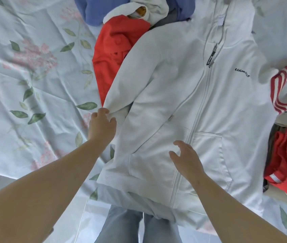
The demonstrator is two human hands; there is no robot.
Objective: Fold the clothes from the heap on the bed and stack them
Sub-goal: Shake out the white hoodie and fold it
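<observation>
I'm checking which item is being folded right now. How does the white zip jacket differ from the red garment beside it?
The white zip jacket lies spread flat, front up, zipped; the red garment is crumpled in the heap. The left hand pinches the jacket's sleeve end; no hand touches the red garment. The jacket's sleeve lies over the red garment's edge. Both are on the flowered sheet.

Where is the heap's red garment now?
Head view, upper centre: the red garment lies beside the blue garment, partly under the white hoodie.
</observation>
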